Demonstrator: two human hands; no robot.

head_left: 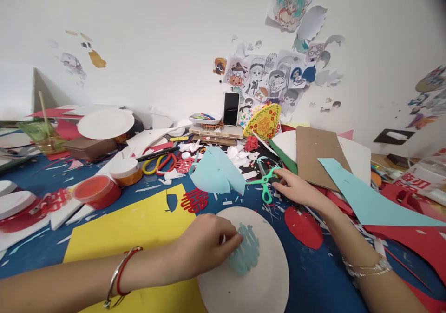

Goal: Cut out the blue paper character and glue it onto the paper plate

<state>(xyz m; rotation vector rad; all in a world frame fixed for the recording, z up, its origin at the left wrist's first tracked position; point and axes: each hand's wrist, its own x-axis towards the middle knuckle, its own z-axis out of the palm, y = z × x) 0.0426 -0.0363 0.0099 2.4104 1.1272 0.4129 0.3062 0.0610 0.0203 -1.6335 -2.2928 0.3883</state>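
My left hand (209,243) is over a round white disc (265,285), its thumb and fingertips pinched at the edge of a light-blue cut-paper piece (246,250) lying on the disc. Farther forward on the right, my right hand (292,187) has its fingers at the handle of the green scissors (265,183), whose blades point left. A larger light-blue sheet (218,171) lies just left of the scissors. Red cut-paper lettering (195,200) sits beyond my left hand, beside a yellow sheet (139,224). A red oval (304,227) lies below my right forearm.
Red-filled jars (96,191) and an orange one (126,171) stand at the left. Red and yellow scissors (160,164), brown cardboard (318,155), another light-blue sheet (376,196) and paper scraps surround the work area. A phone (231,109) stands near the wall.
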